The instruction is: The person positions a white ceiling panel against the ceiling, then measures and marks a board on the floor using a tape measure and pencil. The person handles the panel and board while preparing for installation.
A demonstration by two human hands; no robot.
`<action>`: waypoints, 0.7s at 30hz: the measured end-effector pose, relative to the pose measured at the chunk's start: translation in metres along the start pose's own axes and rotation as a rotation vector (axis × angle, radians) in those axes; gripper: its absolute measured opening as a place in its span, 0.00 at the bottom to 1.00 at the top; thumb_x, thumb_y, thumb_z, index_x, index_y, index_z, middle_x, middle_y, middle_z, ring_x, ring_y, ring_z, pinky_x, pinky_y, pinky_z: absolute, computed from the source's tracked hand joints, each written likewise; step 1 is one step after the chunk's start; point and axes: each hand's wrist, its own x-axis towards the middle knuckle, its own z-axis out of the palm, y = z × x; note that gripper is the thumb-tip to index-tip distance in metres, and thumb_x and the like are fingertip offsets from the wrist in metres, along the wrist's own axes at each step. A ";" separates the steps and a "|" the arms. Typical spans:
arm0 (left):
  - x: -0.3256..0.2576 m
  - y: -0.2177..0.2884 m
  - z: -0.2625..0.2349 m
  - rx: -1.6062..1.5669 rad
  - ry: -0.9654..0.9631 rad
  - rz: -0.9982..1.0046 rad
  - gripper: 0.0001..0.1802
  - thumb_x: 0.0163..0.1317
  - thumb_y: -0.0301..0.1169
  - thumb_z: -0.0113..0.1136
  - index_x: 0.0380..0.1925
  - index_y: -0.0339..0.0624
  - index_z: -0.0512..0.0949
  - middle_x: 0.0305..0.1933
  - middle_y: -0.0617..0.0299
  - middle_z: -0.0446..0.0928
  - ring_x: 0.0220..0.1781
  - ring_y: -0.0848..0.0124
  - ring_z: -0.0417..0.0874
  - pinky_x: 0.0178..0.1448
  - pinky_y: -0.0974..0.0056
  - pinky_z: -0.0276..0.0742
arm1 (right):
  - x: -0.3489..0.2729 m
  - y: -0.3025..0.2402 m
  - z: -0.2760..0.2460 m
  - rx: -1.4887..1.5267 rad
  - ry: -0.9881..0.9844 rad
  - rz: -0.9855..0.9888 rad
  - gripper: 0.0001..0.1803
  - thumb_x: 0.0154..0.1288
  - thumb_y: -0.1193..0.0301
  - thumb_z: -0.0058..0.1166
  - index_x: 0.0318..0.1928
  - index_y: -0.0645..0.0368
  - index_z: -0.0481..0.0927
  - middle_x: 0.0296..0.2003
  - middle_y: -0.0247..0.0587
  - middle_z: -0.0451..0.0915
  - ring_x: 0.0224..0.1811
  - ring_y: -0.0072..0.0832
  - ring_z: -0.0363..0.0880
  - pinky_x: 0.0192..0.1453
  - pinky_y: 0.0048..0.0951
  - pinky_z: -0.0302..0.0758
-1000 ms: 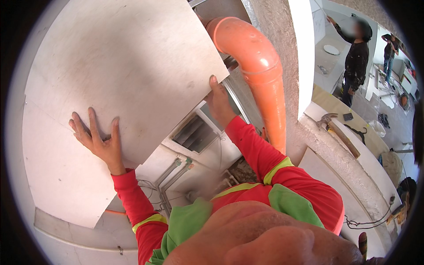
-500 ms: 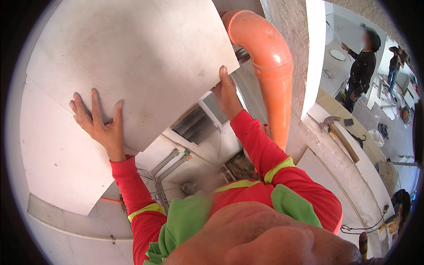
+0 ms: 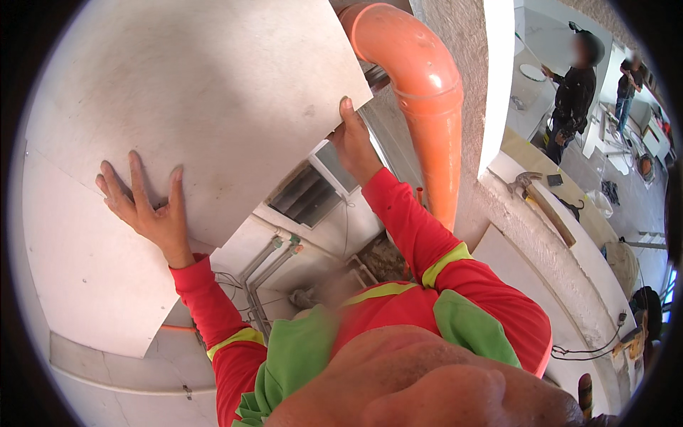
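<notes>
A large white flat panel (image 3: 235,92) with grey smudges fills the upper left. My left hand (image 3: 153,210) lies against its face near the lower left edge, fingers spread and thumb apart. At the panel's lower right corner, my right hand (image 3: 358,146) grips the edge: the thumb presses on the near face and the other fingers are hidden behind. Another white panel (image 3: 85,263) borders the first on the left, below my left hand.
A thick orange pipe (image 3: 430,114) with an elbow runs just right of the panel. Grey conduits (image 3: 262,272) and a louvred window (image 3: 306,196) show below it. A hammer (image 3: 551,217) and a plug cable (image 3: 605,341) lie on the right-hand ledge. Two people (image 3: 573,92) stand beyond.
The whole view has shifted slightly, so panel, pipe and hands sit a little farther left. Both hands keep the same places on the panel.
</notes>
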 end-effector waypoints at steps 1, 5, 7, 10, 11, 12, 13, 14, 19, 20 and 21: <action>0.000 0.000 0.000 -0.002 -0.001 -0.004 0.39 0.49 0.45 0.82 0.65 0.59 0.80 0.80 0.57 0.61 0.83 0.48 0.55 0.79 0.30 0.48 | 0.000 0.000 0.000 -0.001 0.004 0.004 0.36 0.71 0.41 0.58 0.64 0.57 0.69 0.55 0.35 0.79 0.52 0.26 0.77 0.53 0.36 0.73; 0.000 -0.001 0.000 -0.006 0.000 0.007 0.39 0.50 0.45 0.82 0.64 0.58 0.81 0.81 0.57 0.61 0.84 0.49 0.55 0.79 0.30 0.48 | 0.000 0.001 -0.001 -0.010 0.034 0.020 0.38 0.70 0.41 0.59 0.64 0.58 0.69 0.54 0.36 0.79 0.52 0.26 0.77 0.52 0.36 0.73; 0.000 -0.001 0.000 0.001 -0.009 0.003 0.38 0.50 0.45 0.81 0.64 0.58 0.81 0.81 0.57 0.60 0.84 0.48 0.55 0.79 0.29 0.48 | 0.000 0.001 -0.001 -0.019 0.032 0.014 0.38 0.69 0.40 0.59 0.64 0.58 0.69 0.54 0.36 0.79 0.52 0.26 0.77 0.52 0.36 0.73; 0.000 -0.002 0.000 0.005 -0.005 0.012 0.38 0.50 0.45 0.81 0.64 0.57 0.81 0.81 0.56 0.60 0.84 0.48 0.54 0.79 0.29 0.47 | 0.000 0.001 -0.001 -0.017 0.026 -0.001 0.39 0.69 0.40 0.59 0.64 0.58 0.69 0.55 0.36 0.79 0.52 0.26 0.77 0.52 0.36 0.73; 0.000 -0.003 0.000 -0.006 -0.002 0.010 0.38 0.50 0.46 0.81 0.64 0.58 0.81 0.81 0.56 0.60 0.84 0.48 0.54 0.79 0.29 0.47 | 0.001 0.001 -0.001 -0.015 0.012 -0.005 0.39 0.69 0.40 0.59 0.64 0.58 0.69 0.55 0.36 0.79 0.51 0.26 0.77 0.51 0.36 0.73; 0.000 -0.003 0.001 -0.010 0.001 0.010 0.38 0.50 0.46 0.81 0.64 0.58 0.81 0.81 0.56 0.60 0.84 0.48 0.54 0.79 0.28 0.47 | 0.001 0.001 0.000 -0.021 0.021 -0.002 0.39 0.69 0.40 0.59 0.64 0.58 0.69 0.55 0.36 0.79 0.52 0.27 0.77 0.52 0.36 0.73; 0.000 -0.004 0.001 -0.003 -0.007 0.007 0.38 0.50 0.46 0.81 0.64 0.58 0.81 0.81 0.56 0.60 0.84 0.47 0.54 0.79 0.28 0.47 | 0.001 0.001 0.000 -0.026 0.016 0.003 0.39 0.69 0.40 0.59 0.64 0.58 0.69 0.55 0.36 0.79 0.52 0.27 0.77 0.52 0.37 0.73; -0.001 -0.004 0.001 -0.016 0.002 0.009 0.38 0.50 0.46 0.81 0.64 0.58 0.81 0.81 0.56 0.60 0.84 0.48 0.54 0.79 0.28 0.47 | 0.001 0.001 0.000 -0.025 0.021 0.005 0.39 0.69 0.39 0.58 0.64 0.58 0.69 0.55 0.35 0.79 0.52 0.27 0.77 0.52 0.37 0.73; -0.002 -0.006 0.002 -0.001 -0.002 0.013 0.39 0.49 0.46 0.82 0.64 0.59 0.81 0.81 0.56 0.61 0.84 0.47 0.54 0.78 0.28 0.47 | -0.002 -0.001 0.003 -0.042 0.030 0.005 0.36 0.72 0.40 0.56 0.63 0.56 0.72 0.53 0.36 0.80 0.52 0.28 0.78 0.54 0.37 0.73; -0.003 -0.007 0.002 -0.011 0.002 0.014 0.39 0.48 0.46 0.82 0.64 0.59 0.81 0.80 0.56 0.61 0.84 0.47 0.54 0.78 0.27 0.47 | -0.002 -0.002 0.003 -0.043 0.030 -0.001 0.35 0.72 0.40 0.55 0.63 0.56 0.72 0.54 0.36 0.81 0.52 0.28 0.78 0.54 0.37 0.73; -0.003 -0.008 0.002 -0.016 0.002 0.012 0.39 0.48 0.46 0.83 0.64 0.59 0.81 0.80 0.57 0.61 0.84 0.47 0.54 0.78 0.27 0.47 | -0.003 -0.003 0.003 -0.040 0.008 -0.013 0.35 0.72 0.40 0.55 0.62 0.56 0.73 0.54 0.36 0.81 0.52 0.28 0.78 0.54 0.37 0.73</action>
